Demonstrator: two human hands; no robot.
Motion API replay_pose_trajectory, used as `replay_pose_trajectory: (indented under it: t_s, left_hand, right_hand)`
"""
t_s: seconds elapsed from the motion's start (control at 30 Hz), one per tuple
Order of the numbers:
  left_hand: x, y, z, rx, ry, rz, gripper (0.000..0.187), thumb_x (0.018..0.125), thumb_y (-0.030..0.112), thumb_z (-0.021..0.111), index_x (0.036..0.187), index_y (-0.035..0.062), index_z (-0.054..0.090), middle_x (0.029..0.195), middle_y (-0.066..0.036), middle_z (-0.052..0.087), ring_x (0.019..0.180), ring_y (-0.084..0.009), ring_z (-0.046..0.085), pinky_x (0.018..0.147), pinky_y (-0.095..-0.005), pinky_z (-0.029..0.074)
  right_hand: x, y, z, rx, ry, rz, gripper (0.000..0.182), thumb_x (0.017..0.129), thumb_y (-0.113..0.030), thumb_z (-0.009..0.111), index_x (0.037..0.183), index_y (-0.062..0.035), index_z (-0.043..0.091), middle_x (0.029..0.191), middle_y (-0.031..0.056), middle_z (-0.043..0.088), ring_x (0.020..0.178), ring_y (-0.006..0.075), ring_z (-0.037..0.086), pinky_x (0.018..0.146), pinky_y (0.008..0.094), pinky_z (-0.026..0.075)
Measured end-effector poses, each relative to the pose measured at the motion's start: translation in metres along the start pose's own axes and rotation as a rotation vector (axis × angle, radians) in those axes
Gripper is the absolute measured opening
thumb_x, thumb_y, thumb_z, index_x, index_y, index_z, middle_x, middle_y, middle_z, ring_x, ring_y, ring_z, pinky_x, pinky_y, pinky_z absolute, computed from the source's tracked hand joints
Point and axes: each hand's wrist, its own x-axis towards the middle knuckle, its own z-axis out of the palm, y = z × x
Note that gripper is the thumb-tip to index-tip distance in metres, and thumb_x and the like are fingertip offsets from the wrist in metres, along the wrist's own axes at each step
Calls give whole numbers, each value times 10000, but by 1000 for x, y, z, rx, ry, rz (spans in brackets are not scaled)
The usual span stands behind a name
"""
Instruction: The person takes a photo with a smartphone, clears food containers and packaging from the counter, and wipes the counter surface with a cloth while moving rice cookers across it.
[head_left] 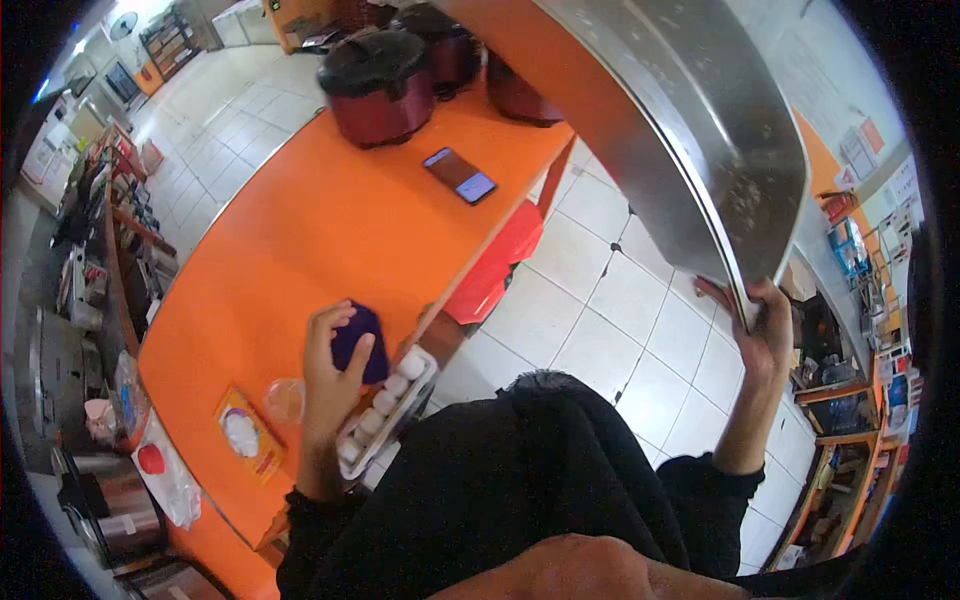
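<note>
My left hand [330, 365] is closed on a dark purple cloth [362, 345], pressed against the orange table [260, 240] near its edge. My right hand [765, 325] grips the lower rim of a large metal tray [755, 190], raised and tilted over the floor at the right. Pale specks or wet marks show on the tray's inner face. Beside my left wrist, a white carton [350, 468] with several round white things, possibly eggs, sits along the table edge.
Dark red cookers [375, 110] with black lids stand at the table's far end. A phone [460, 177] lies in front of them. An orange packet [248, 437] and a clear round lid [285, 398] lie left of my hand. A red stool [495, 270] is beneath the table.
</note>
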Motion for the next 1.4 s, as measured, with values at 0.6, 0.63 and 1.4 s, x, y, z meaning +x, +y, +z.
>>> replay_pose_trajectory:
  t_s: [0.6,0.63,1.4]
  left_hand:
    - [72,-25,327,-277,-321,-405,285,852,190,672,1082,54,574,1077,-79,590,909,-201,588,800,-323,466]
    - [83,-31,344,-304,-385,-400,282,854,189,669,1081,52,574,1062,-82,598,905,-200,594,798,-317,470]
    - [41,-217,366,218,-313,-758,301,885,254,652,1045,9,580,996,-65,598,829,-150,579,689,-281,469]
  right_hand:
    - [53,15,-343,-649,808,231,192,592,10,562,781,45,562,795,112,563,745,237,570,654,345,474]
    - [60,31,-328,-633,858,322,212,587,17,564,797,44,571,798,116,571,710,238,571,645,354,475]
    - [233,232,-359,-246,621,882,218,751,51,528,959,95,577,791,157,628,659,245,639,583,347,541]
